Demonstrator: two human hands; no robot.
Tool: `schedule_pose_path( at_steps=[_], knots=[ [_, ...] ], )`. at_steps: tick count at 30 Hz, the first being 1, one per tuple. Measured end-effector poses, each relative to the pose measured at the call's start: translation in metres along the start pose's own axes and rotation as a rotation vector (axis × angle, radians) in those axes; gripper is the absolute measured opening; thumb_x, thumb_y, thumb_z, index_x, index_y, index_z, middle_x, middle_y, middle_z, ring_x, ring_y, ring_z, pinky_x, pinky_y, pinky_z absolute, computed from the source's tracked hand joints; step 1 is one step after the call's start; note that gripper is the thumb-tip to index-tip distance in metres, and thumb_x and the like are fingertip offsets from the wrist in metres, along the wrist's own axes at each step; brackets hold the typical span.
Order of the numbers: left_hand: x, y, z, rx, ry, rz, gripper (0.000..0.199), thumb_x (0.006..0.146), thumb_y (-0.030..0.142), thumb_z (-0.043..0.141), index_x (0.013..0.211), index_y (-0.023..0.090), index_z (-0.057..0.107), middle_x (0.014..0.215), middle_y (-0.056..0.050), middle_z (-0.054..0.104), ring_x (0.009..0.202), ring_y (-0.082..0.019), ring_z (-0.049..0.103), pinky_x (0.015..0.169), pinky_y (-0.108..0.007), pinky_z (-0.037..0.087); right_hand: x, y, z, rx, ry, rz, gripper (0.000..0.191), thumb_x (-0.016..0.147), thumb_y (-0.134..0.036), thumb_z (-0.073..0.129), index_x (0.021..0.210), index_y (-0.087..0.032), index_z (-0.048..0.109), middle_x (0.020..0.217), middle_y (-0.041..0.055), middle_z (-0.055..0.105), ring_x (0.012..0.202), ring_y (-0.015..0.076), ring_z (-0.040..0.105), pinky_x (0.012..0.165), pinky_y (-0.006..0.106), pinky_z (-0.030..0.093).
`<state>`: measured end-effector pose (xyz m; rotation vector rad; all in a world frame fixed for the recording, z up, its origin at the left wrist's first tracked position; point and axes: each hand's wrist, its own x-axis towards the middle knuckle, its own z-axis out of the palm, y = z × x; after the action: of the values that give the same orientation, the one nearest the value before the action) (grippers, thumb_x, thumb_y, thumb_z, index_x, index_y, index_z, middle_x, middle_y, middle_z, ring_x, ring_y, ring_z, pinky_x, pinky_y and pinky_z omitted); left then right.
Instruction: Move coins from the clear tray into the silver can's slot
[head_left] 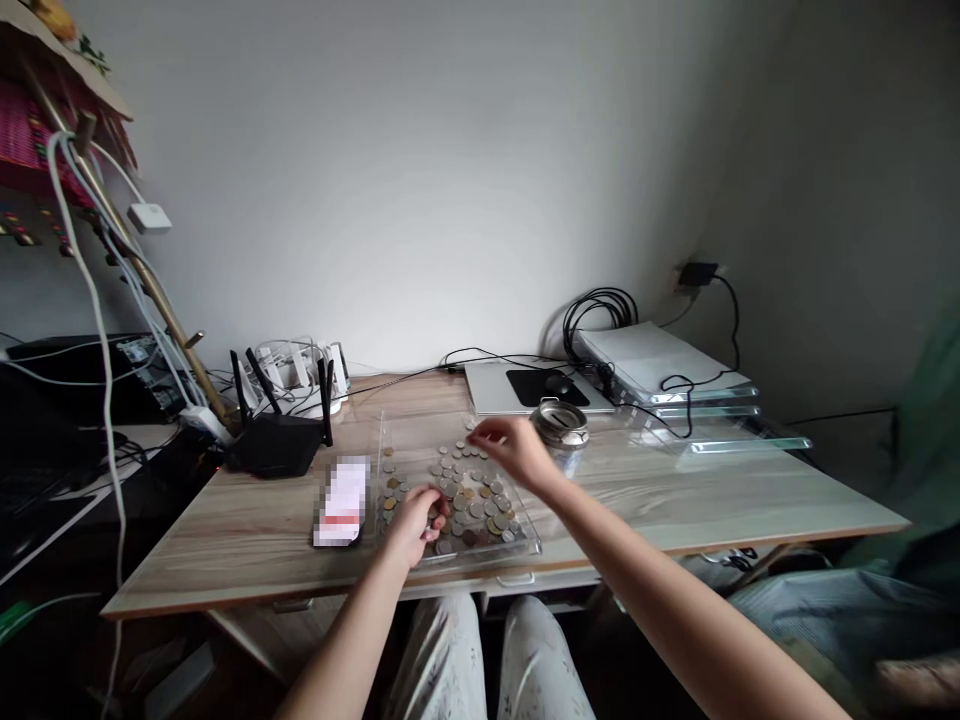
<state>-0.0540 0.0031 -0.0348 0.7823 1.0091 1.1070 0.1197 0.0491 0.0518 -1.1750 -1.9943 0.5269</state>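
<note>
Many silver, brass and copper-coloured coins [476,510] lie spread in a shallow clear plastic tray [529,545] on the desk. Over the tray's near middle, my left hand [412,522] is curled closed, with small silvery coins [430,526] showing at its fingers. My right hand [516,450] reaches across the tray's far right part, fingertips pinched together above the coins; what is between them is too small to make out. Just beyond my right wrist stands a round tin [561,425] with a slot in its silver lid, its lower part partly hidden by the wrist.
A phone [341,500] lies left of the tray, near a black router [277,445] with upright antennas. Behind are a silver laptop [484,388], a mouse [558,384] on a black pad, and stacked clear trays [667,375] with black cables. The desk's front edge is close to my knees.
</note>
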Motion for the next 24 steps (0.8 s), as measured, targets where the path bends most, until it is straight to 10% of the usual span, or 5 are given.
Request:
schedule_pose_path(
  at_steps=[4, 10, 15, 20, 24],
  knots=[
    [0.002, 0.000, -0.004, -0.156, 0.039, -0.007, 0.003, 0.063, 0.014, 0.049, 0.065, 0.013, 0.047, 0.055, 0.000, 0.052, 0.039, -0.004, 0.041, 0.033, -0.014, 0.016, 0.010, 0.013, -0.068, -0.426, 0.280, 0.153, 0.021, 0.068, -0.035, 0.052, 0.080, -0.022, 0.065, 0.075, 0.0016, 0.064, 0.066, 0.0130, 0.055, 0.058, 0.022, 0.039],
    [0.003, 0.006, -0.007, -0.395, 0.145, -0.113, 0.022, 0.060, -0.003, 0.039, 0.073, 0.008, 0.053, 0.069, -0.010, 0.060, 0.062, -0.012, 0.058, 0.057, -0.023, 0.047, 0.009, 0.041, -0.096, -0.758, 0.119, 0.393, 0.015, 0.063, -0.027, 0.054, 0.071, -0.024, 0.065, 0.073, 0.0018, 0.062, 0.068, 0.0160, 0.054, 0.053, 0.023, 0.035],
    [0.003, 0.012, -0.004, -0.561, 0.029, -0.168, 0.020, 0.066, 0.001, 0.039, 0.079, 0.003, 0.055, 0.078, -0.017, 0.060, 0.079, -0.021, 0.060, 0.072, -0.033, 0.048, -0.011, 0.007, -0.053, -0.683, 0.276, 0.124, 0.027, 0.076, -0.034, 0.043, 0.094, -0.023, 0.060, 0.088, 0.0039, 0.061, 0.080, 0.0157, 0.052, 0.061, 0.024, 0.037],
    [0.009, 0.009, 0.006, -0.598, 0.059, -0.141, 0.012, 0.072, 0.008, 0.042, 0.070, 0.009, 0.055, 0.067, -0.007, 0.060, 0.060, -0.014, 0.058, 0.056, -0.025, 0.047, -0.038, -0.021, 0.033, -0.503, -0.193, -0.223, 0.023, 0.077, -0.032, 0.046, 0.093, -0.025, 0.060, 0.089, 0.0027, 0.058, 0.082, 0.0135, 0.051, 0.064, 0.021, 0.038],
    [0.011, 0.003, 0.009, -0.596, 0.038, -0.182, 0.020, 0.077, 0.019, 0.039, 0.071, 0.009, 0.056, 0.060, -0.005, 0.057, 0.051, -0.012, 0.053, 0.046, -0.023, 0.042, -0.050, -0.015, 0.077, -0.506, -0.291, -0.281, 0.017, 0.076, -0.028, 0.048, 0.079, -0.020, 0.062, 0.087, 0.0042, 0.058, 0.088, 0.0157, 0.047, 0.070, 0.023, 0.037]
  ],
)
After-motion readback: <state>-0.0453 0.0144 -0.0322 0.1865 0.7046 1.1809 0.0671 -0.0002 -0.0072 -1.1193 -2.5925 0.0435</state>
